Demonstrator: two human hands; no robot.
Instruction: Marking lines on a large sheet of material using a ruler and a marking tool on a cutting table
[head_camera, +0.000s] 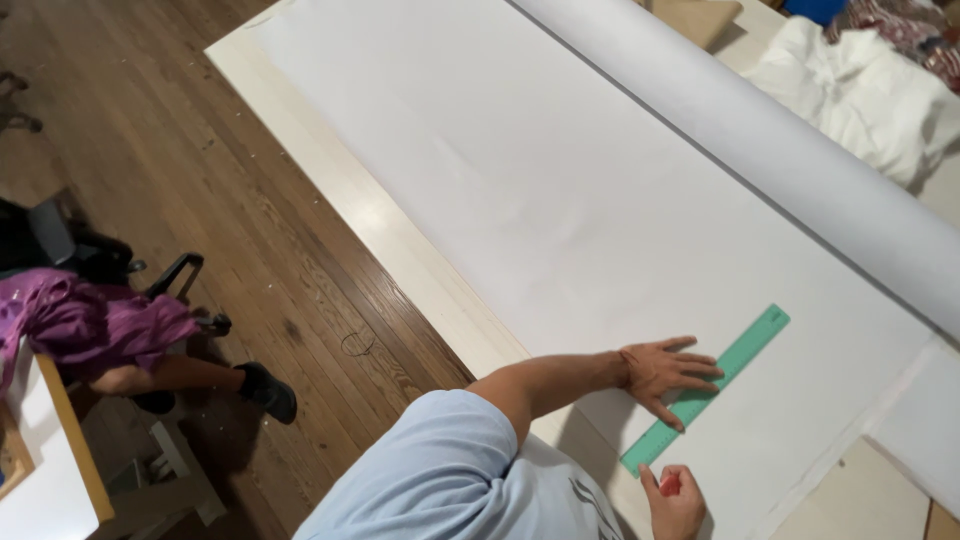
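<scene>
The left hand (665, 372) lies flat on a green ruler (708, 388), fingers spread apart & pressing down. The ruler lies slanted on a big white paper sheet (560, 190), w/ its far end up to the right & its near end down by the person's body. The fingers (700, 368) cross the middle part of the ruler; both ends stick out past the hand. The thumb side points down to the near end.

The right hand (675, 500) is just past the ruler's near end, close to it but can't tell if it touches. Its fingers are curled tight round a small red thing (669, 486), prob. a pencil or marker, mostly hidden.

The paper comes off a thick white roll (770, 140) lying across the far side of the table (330, 170). White cloth (860, 90) is piled behind the roll. On the left, on the wood floor (200, 150), another person's leg w/ a black sock (268, 390) shows, next to purple cloth (90, 325).
</scene>
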